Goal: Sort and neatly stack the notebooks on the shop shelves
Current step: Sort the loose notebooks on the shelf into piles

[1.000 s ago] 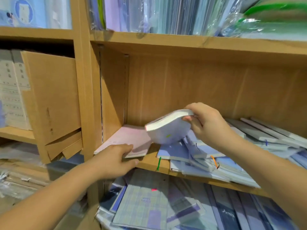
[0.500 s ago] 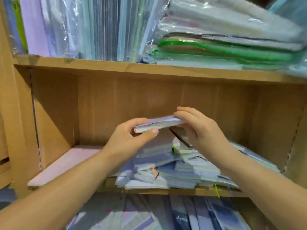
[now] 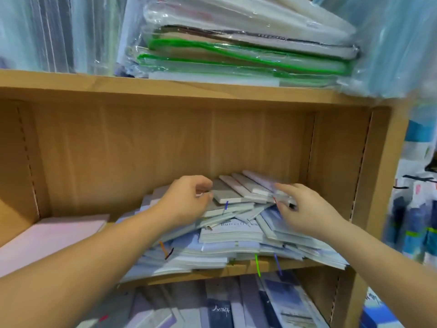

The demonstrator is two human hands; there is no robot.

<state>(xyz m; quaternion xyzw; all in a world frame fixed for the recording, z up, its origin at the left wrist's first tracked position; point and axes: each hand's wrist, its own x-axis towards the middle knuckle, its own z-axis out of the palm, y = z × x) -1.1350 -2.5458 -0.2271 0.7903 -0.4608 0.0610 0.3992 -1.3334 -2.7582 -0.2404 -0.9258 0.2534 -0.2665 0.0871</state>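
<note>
A messy pile of pale blue and grey notebooks [image 3: 236, 235] fills the right half of the middle shelf [image 3: 246, 266]. Several slim grey-white notebooks [image 3: 238, 189] lie fanned on top of it at the back. My left hand [image 3: 186, 200] pinches the left end of that top fan with curled fingers. The fan's right end is gripped by my right hand [image 3: 305, 211], which is blurred. A flat pink notebook [image 3: 52, 233] lies alone on the shelf's left side.
Plastic-wrapped packs with green edges [image 3: 236, 50] lie on the shelf above, beside upright wrapped books [image 3: 59, 31]. More notebooks [image 3: 224, 306] lie on the shelf below. The shelf's side wall [image 3: 376, 176] stands close on the right.
The view has swung right and closer. The notebook held up between both hands half a second ago is now down on top of the pile, with both hands lower at its ends.
</note>
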